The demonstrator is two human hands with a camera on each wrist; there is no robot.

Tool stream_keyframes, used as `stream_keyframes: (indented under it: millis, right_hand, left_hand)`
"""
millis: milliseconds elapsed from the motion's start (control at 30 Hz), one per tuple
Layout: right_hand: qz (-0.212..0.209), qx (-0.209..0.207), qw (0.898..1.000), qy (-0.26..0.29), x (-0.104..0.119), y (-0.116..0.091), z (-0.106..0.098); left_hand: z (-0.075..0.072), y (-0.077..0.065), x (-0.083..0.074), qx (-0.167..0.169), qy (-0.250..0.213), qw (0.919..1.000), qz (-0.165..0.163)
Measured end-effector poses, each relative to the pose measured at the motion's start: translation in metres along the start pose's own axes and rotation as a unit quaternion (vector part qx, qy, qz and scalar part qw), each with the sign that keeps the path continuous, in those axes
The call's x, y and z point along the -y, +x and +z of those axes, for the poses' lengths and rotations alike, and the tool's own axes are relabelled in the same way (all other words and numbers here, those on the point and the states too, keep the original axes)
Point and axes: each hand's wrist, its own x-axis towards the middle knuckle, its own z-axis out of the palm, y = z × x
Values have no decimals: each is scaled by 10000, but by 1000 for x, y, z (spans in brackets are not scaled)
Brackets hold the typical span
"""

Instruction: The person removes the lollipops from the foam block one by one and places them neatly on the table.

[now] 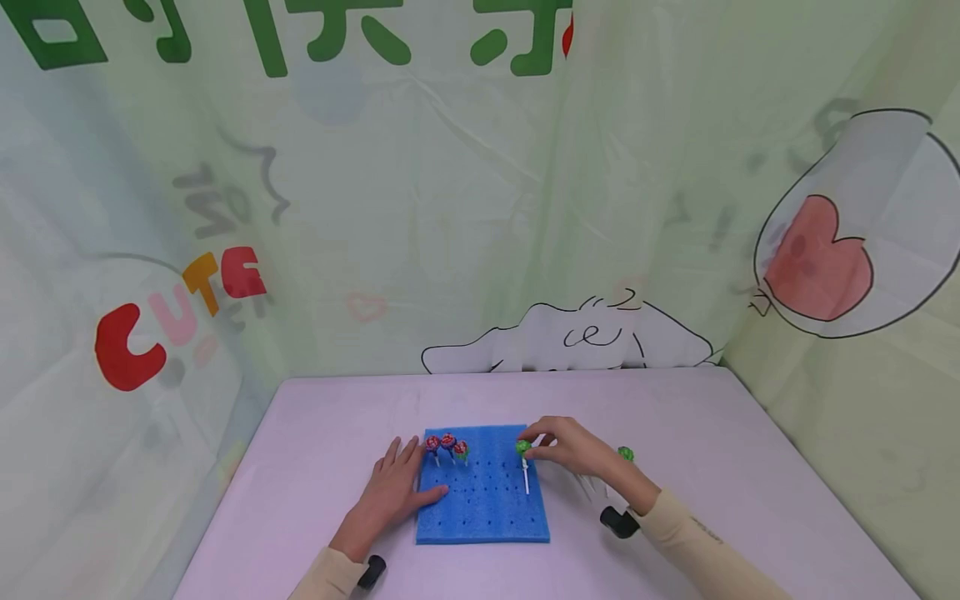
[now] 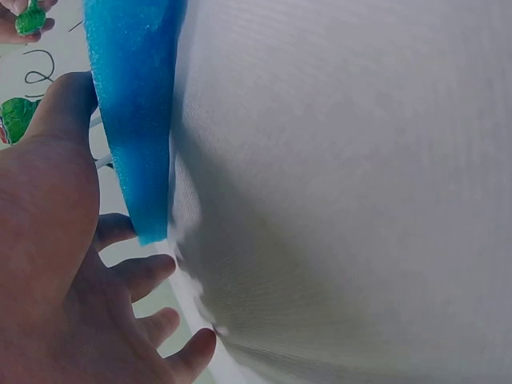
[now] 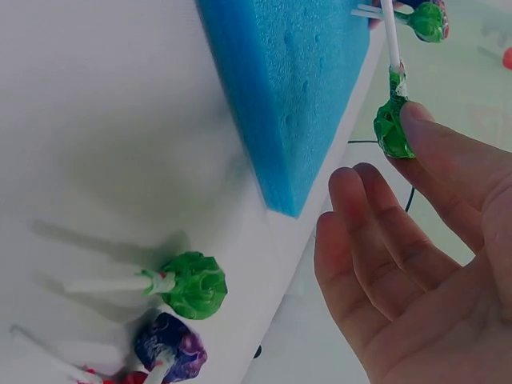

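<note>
My right hand (image 1: 573, 447) pinches a green-wrapped lollipop (image 1: 523, 447) by its candy end, between thumb and index finger, over the right part of a blue foam board (image 1: 480, 510). Its white stick points down toward the board, as the right wrist view also shows, where the other fingers stay loosely bent. Spread out at the board's left side, my left hand (image 1: 392, 485) rests with its thumb over the foam and its fingers along the edge. Three lollipops (image 1: 447, 441) stand in the board's far left corner, sticks down.
Rows of small holes dot the board. To its right on the pale table (image 1: 690, 483), partly behind my right forearm, lie more lollipops: a green one (image 3: 192, 286), a purple one (image 3: 172, 348) and a red one at the view's edge. A printed curtain (image 1: 450, 208) hangs behind.
</note>
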Motion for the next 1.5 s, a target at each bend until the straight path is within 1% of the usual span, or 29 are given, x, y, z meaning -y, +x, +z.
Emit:
stream_keyframes:
  millis: [400, 733, 1067, 1300, 1500]
  right_hand:
    - [72, 27, 10000, -19, -11, -6, -9]
    - [191, -66, 9998, -90, -19, -15, -18]
    - [241, -77, 9997, -13, -27, -22, -24]
    - [435, -138, 9989, 66, -27, -28, -31]
    - [475, -174, 9987, 94, -33, -31, -37]
  left_hand:
    - [1, 2, 1, 8, 34, 10000, -44]
    - [3, 3, 1, 27, 77, 9999, -69]
    - [3, 4, 0, 97, 57, 9998, -175]
    - [4, 6, 1, 109, 96, 9997, -190]
    - [4, 4, 0, 101, 21, 9997, -212]
